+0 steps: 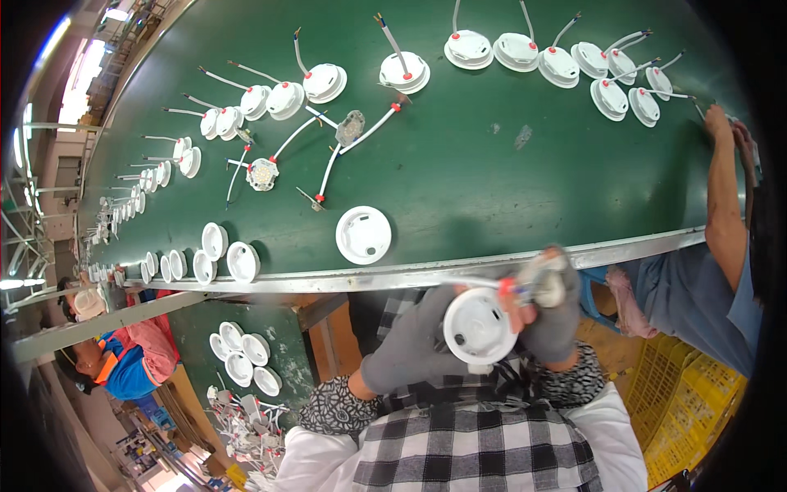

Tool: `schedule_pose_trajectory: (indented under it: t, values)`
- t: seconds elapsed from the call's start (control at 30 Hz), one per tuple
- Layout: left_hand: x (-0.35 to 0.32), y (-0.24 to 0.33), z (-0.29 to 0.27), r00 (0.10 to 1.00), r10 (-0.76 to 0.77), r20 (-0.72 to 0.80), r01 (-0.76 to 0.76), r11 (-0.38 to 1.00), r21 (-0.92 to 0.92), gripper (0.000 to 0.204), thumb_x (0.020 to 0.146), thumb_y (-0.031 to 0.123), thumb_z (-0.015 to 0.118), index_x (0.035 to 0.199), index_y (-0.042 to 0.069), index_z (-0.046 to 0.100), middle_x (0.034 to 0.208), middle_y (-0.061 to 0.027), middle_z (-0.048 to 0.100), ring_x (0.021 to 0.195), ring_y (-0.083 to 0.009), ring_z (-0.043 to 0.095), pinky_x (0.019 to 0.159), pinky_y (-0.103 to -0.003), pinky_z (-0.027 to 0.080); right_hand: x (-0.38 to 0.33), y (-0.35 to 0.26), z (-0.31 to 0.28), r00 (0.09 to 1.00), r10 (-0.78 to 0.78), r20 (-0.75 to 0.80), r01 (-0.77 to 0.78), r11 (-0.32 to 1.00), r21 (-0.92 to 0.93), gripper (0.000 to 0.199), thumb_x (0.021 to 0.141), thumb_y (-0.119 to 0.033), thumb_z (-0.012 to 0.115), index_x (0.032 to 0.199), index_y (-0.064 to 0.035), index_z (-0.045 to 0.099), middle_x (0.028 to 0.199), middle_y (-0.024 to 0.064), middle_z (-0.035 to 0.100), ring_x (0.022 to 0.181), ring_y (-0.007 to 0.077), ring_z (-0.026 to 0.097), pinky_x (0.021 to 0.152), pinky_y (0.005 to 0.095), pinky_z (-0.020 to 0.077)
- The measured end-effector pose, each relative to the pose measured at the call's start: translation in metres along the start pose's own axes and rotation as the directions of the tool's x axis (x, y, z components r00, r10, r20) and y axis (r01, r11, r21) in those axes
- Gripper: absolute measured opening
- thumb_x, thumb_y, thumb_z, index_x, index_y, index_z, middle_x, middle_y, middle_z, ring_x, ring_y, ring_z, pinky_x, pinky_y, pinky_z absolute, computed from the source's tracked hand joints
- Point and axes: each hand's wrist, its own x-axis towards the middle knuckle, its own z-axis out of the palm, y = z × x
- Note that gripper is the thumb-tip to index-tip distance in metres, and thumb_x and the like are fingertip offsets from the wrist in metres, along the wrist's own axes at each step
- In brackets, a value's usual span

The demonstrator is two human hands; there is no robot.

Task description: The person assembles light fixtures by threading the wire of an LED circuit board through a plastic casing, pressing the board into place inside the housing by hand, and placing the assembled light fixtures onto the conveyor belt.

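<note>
Over my lap, just below the bench edge, my left hand [414, 344] in a grey glove is closed on a round white plastic lamp housing [479, 330]. My right hand [553, 324], also gloved with bare fingertips, pinches a small light board [545, 283] that is smeared by motion. A white cable with a red grommet [510, 289] runs from it across the housing's upper edge. Whether the grommet sits in the housing I cannot tell. One loose white housing [363, 235] lies on the green work surface [459, 180] straight ahead.
Wired boards [262, 174] and rows of white housings with cables [404, 74] lie on the surface. A metal rail [443, 271] edges it. Lower left, a side table [291, 353] holds housings and wired parts. At right, a co-worker's arm [724, 189] reaches in beside yellow crates [689, 402].
</note>
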Motion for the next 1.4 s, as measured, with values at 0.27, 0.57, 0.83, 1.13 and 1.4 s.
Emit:
schedule_pose_trajectory:
  t: [0.27, 0.57, 0.83, 1.13, 1.4]
  values:
    - [-0.017, -0.026, -0.003, 0.841, 0.121, -0.528, -0.040, 0.986, 0.162, 0.081, 0.060, 0.031, 0.088, 0.126, 0.007, 0.046, 0.115, -0.0092, 0.061, 0.104, -0.0246, 0.063, 0.085, -0.035, 0.051, -0.038, -0.037, -0.054, 0.988, 0.032, 0.152, -0.043, 0.996, 0.075, 0.032, 0.086, -0.013, 0.068, 0.106, 0.0034, 0.050, 0.064, 0.0145, 0.060, 0.046, 0.0202, 0.059, 0.041, 0.0273, 0.0480]
    - [-0.022, -0.019, -0.005, 0.847, 0.157, -0.508, 0.010, 0.951, 0.310, 0.077, 0.061, 0.031, 0.088, 0.121, 0.007, 0.047, 0.113, -0.0124, 0.061, 0.096, -0.0268, 0.066, 0.082, -0.036, 0.052, -0.027, -0.041, -0.042, 0.972, 0.105, 0.208, 0.002, 0.889, -0.457, 0.019, 0.077, -0.013, 0.076, 0.087, -0.0018, 0.064, 0.061, 0.0068, 0.060, 0.049, 0.0156, 0.058, 0.049, 0.0271, 0.0460]
    - [-0.019, -0.012, -0.008, 0.808, 0.414, -0.420, -0.029, 0.739, 0.673, 0.071, 0.059, 0.028, 0.088, 0.115, 0.004, 0.051, 0.104, -0.0117, 0.057, 0.094, -0.0305, 0.056, 0.078, -0.039, 0.049, 0.003, -0.064, -0.014, 0.663, 0.144, 0.734, 0.610, 0.463, -0.642, 0.025, 0.080, -0.025, 0.068, 0.098, -0.0076, 0.070, 0.055, 0.0033, 0.050, 0.049, 0.0195, 0.050, 0.053, 0.0320, 0.0428]
    - [-0.023, -0.009, 0.003, 0.896, 0.257, -0.361, -0.045, 0.864, 0.502, 0.071, 0.059, 0.028, 0.089, 0.114, 0.003, 0.052, 0.103, -0.0116, 0.060, 0.099, -0.0289, 0.060, 0.081, -0.037, 0.051, -0.001, -0.036, 0.014, 0.832, 0.326, 0.449, 0.226, 0.539, -0.811, 0.030, 0.091, -0.030, 0.058, 0.108, -0.0051, 0.060, 0.053, 0.0103, 0.053, 0.042, 0.0260, 0.053, 0.045, 0.0365, 0.0420]
    - [-0.018, -0.009, -0.002, 0.960, 0.222, -0.169, -0.149, 0.920, 0.363, 0.078, 0.072, 0.013, 0.083, 0.133, -0.002, 0.036, 0.108, -0.0134, 0.062, 0.098, -0.0232, 0.064, 0.084, -0.033, 0.053, -0.007, -0.015, 0.023, 0.878, 0.071, 0.474, 0.421, 0.356, -0.834, 0.061, 0.076, -0.039, 0.072, 0.118, 0.0006, 0.053, 0.081, 0.0131, 0.059, 0.064, 0.0269, 0.061, 0.056, 0.0366, 0.0478]
